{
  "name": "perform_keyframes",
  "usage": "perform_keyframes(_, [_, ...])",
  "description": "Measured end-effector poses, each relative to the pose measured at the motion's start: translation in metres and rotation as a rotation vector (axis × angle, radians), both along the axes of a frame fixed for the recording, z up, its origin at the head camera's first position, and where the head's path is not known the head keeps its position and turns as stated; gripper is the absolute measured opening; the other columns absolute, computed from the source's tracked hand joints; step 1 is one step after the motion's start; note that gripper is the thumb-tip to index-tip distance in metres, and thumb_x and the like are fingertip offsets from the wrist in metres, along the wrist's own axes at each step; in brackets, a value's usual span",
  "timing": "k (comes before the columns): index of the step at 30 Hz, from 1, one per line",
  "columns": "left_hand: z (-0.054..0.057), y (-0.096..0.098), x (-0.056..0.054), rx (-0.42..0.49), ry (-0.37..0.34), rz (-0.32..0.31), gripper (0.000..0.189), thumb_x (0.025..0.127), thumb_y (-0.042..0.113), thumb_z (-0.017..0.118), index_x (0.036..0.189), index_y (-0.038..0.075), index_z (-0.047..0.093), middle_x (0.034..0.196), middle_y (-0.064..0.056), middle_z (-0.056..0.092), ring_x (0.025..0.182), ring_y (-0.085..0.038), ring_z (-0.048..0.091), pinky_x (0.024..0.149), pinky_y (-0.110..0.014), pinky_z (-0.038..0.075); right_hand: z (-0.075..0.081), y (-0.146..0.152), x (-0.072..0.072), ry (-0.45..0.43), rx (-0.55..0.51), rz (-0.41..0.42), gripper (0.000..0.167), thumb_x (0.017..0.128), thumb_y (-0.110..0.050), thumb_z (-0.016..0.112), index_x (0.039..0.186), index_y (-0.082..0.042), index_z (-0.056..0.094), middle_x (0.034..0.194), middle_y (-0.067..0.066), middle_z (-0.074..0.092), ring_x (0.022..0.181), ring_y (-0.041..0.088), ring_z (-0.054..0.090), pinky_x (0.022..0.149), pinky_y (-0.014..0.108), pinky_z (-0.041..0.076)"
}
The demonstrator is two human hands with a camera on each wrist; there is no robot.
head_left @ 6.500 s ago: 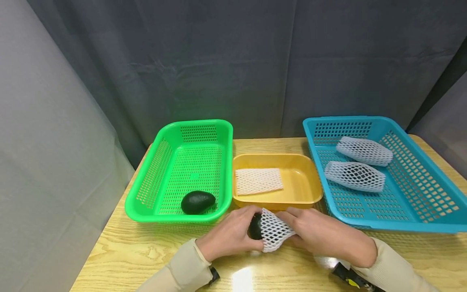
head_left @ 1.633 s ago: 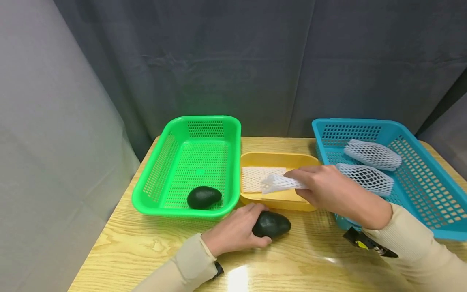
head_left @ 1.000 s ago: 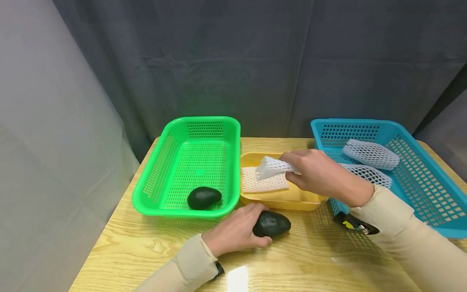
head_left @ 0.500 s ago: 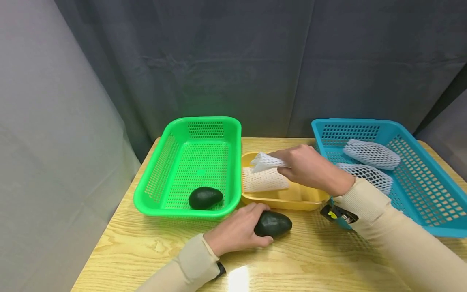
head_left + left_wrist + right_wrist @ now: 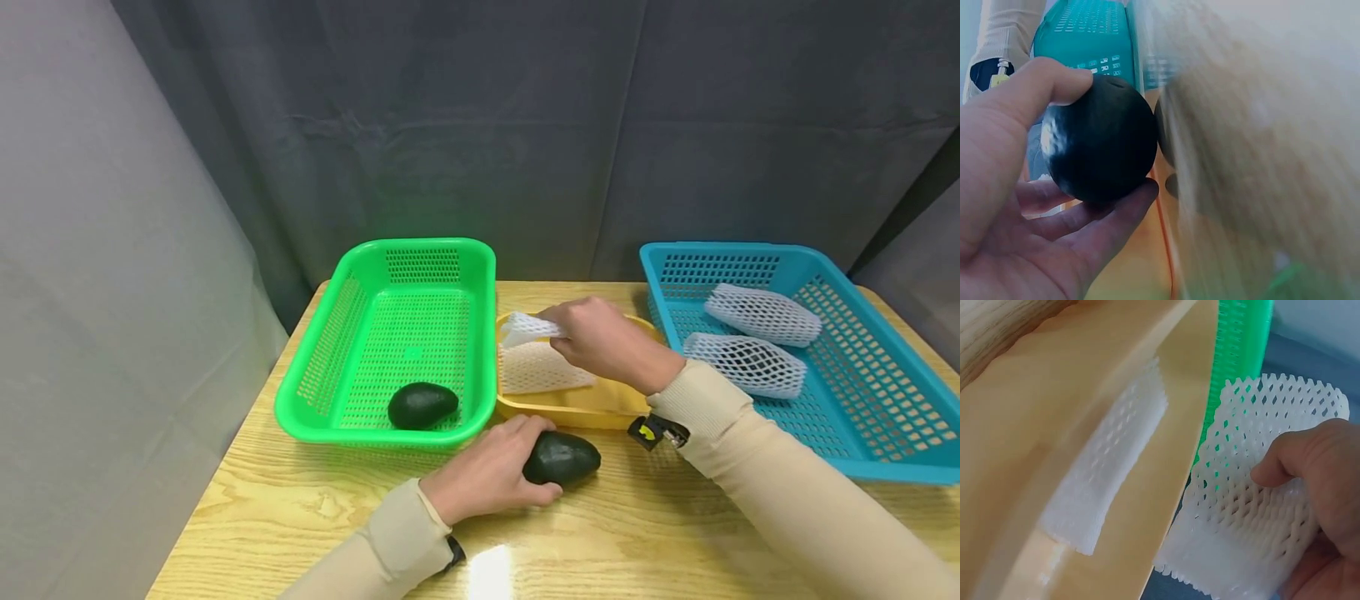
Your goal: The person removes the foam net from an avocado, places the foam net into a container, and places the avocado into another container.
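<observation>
On the table in front of me, my left hand (image 5: pixel 491 471) grips a dark green avocado (image 5: pixel 562 460) by its left end. The left wrist view shows the thumb above that avocado (image 5: pixel 1102 140) and fingers below it. My right hand (image 5: pixel 603 343) pinches a white foam net sleeve (image 5: pixel 531 329) over the yellow tray (image 5: pixel 577 414). Seen from the right wrist, this sleeve (image 5: pixel 1260 481) hangs flattened, with nothing visible inside. Another foam net sleeve (image 5: pixel 543 369) lies flat in the tray. A second avocado (image 5: pixel 422 406) sits in the green basket (image 5: pixel 483 333).
To the right stands a blue basket (image 5: pixel 870 469) with two net-covered bundles, one foam net (image 5: pixel 763 314) behind the other foam net (image 5: pixel 746 365). The yellow tray is between the two baskets. A dark curtain (image 5: pixel 480 142) closes off the back.
The sleeve that partly covered the avocado is off it and in my right hand. That hand has since moved left over the tray. My left hand has stayed on the avocado.
</observation>
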State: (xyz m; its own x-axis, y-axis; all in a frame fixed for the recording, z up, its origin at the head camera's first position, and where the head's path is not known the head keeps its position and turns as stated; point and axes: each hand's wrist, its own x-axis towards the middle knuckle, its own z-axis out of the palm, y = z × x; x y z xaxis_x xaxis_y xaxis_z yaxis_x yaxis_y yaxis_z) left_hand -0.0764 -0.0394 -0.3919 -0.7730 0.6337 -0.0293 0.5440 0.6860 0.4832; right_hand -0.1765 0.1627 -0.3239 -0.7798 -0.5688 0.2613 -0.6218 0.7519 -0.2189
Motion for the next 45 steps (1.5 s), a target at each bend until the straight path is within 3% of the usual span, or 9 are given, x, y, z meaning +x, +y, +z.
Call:
perform_keyframes(3, [0.001, -0.001, -0.001, -0.008, 0.013, 0.003, 0.066, 0.086, 0.043, 0.078, 0.139, 0.012, 0.054, 0.129, -0.005, 0.066, 0.102, -0.008, 0.063, 0.085, -0.019, 0.052, 0.000, -0.005, -0.006, 0.000, 0.022, 0.008, 0.019, 0.088, 0.000, 0.067, 0.101, -0.010, 0.076, 0.087, 0.003, 0.077, 0.067, 0.012, 0.062, 0.062, 0.034, 0.053])
perform_keyframes(7, [0.003, -0.001, -0.002, -0.019, 0.032, -0.004, 0.065, 0.087, 0.043, 0.078, 0.139, 0.011, 0.054, 0.129, -0.005, 0.066, 0.103, -0.009, 0.063, 0.086, -0.019, 0.052, -0.001, -0.007, -0.012, 0.000, 0.057, 0.003, 0.014, 0.087, 0.000, 0.071, 0.097, -0.008, 0.076, 0.085, 0.005, 0.077, 0.067, 0.013, 0.063, 0.062, 0.036, 0.056])
perform_keyframes(16, [-0.001, -0.001, 0.000, -0.014, 0.029, -0.012, 0.065, 0.087, 0.044, 0.077, 0.138, 0.012, 0.055, 0.128, -0.004, 0.066, 0.102, -0.008, 0.063, 0.086, -0.018, 0.052, -0.010, -0.012, -0.023, -0.021, 0.142, -0.029, 0.022, 0.088, -0.007, 0.078, 0.109, -0.004, 0.078, 0.098, 0.012, 0.081, 0.079, 0.023, 0.076, 0.073, 0.042, 0.063])
perform_keyframes(23, [-0.005, -0.002, 0.000, -0.004, 0.025, 0.005, 0.064, 0.086, 0.044, 0.078, 0.137, 0.013, 0.056, 0.124, -0.001, 0.067, 0.098, -0.006, 0.062, 0.084, -0.018, 0.052, -0.021, -0.019, -0.030, -0.058, 0.180, -0.007, 0.006, 0.089, -0.005, 0.073, 0.092, -0.010, 0.075, 0.079, 0.005, 0.074, 0.066, 0.015, 0.064, 0.062, 0.038, 0.056])
perform_keyframes(37, [-0.004, 0.001, -0.002, -0.002, 0.028, -0.011, 0.063, 0.086, 0.042, 0.078, 0.136, 0.012, 0.055, 0.122, -0.002, 0.067, 0.095, -0.004, 0.061, 0.081, -0.015, 0.051, -0.035, -0.017, -0.030, -0.178, 0.253, 0.012, 0.023, 0.090, -0.003, 0.072, 0.112, -0.005, 0.078, 0.098, 0.009, 0.080, 0.076, 0.014, 0.069, 0.076, 0.036, 0.063])
perform_keyframes(45, [-0.004, 0.001, -0.001, 0.003, 0.030, -0.009, 0.063, 0.085, 0.041, 0.079, 0.136, 0.012, 0.056, 0.121, -0.002, 0.068, 0.094, -0.004, 0.061, 0.080, -0.014, 0.051, -0.040, -0.017, -0.030, -0.172, 0.291, 0.064, 0.022, 0.087, -0.006, 0.074, 0.108, -0.002, 0.076, 0.090, 0.011, 0.078, 0.070, 0.016, 0.067, 0.066, 0.035, 0.060])
